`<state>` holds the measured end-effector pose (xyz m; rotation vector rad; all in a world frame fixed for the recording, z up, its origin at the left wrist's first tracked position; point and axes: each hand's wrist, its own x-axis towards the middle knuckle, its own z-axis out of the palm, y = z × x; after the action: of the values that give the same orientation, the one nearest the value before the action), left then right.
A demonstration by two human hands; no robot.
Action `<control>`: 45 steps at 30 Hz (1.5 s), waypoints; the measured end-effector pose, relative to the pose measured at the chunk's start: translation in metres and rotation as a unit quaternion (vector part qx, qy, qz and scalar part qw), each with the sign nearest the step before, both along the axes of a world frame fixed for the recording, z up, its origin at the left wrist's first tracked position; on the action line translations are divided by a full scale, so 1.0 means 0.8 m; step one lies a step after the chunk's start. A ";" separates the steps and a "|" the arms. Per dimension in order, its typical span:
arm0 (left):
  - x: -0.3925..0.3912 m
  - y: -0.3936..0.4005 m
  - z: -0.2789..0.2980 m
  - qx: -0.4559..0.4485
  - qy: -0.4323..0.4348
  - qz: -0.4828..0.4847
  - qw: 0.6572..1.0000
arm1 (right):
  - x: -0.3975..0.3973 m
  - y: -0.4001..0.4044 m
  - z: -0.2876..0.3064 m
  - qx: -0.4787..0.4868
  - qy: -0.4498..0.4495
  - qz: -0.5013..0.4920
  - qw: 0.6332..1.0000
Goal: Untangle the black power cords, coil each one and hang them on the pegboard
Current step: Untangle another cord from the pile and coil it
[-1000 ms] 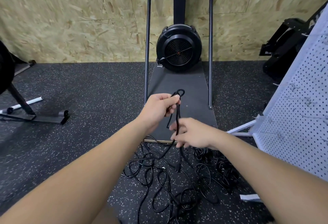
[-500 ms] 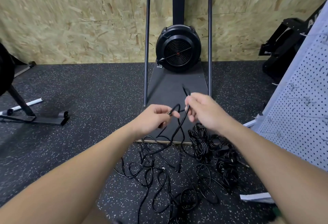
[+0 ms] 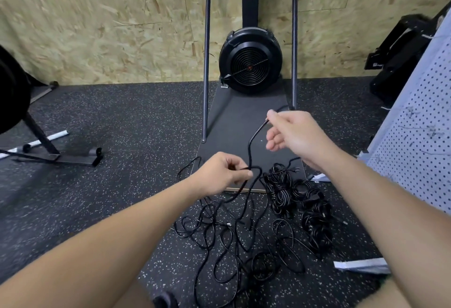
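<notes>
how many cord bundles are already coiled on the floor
2: one coiled bundle by the platform's near edge, another just right and nearer. Loose tangle may hide more.

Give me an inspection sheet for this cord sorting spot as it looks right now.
Surface: speckled black rubber floor.
Job's things: held cord stretched between both hands; loose tangle on floor; bundled cords beside it; pegboard, no cords hung on the part in view.
Clutter: white strip.
Grippers: left hand and right hand pinch the cord.
Cables: tangle not yet cleared.
Surroundings: fan machine, OSB wall.
</notes>
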<state>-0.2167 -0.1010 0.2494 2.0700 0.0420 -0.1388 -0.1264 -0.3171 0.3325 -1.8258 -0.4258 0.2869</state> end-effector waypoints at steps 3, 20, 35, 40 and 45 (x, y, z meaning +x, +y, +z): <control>0.007 -0.003 0.009 -0.018 -0.024 0.064 0.998 | -0.009 0.001 -0.013 -0.153 -0.049 0.042 0.986; 0.039 0.007 0.029 -0.249 -0.011 0.143 0.958 | -0.052 0.071 -0.120 -0.164 0.074 0.219 0.959; 0.012 0.042 -0.001 -0.163 0.097 -0.027 0.981 | 0.001 0.041 -0.029 0.115 0.074 -0.013 0.991; 0.005 0.011 -0.024 -0.082 0.095 -0.041 0.991 | 0.010 0.021 -0.016 0.185 0.105 -0.039 0.976; 0.007 -0.013 -0.024 -0.080 0.072 -0.012 0.994 | 0.014 0.003 -0.013 0.204 0.110 -0.043 0.972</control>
<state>-0.2114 -0.1112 0.2305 1.8973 0.0913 -0.2978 -0.1149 -0.3145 0.3220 -1.3881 -0.2282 0.3137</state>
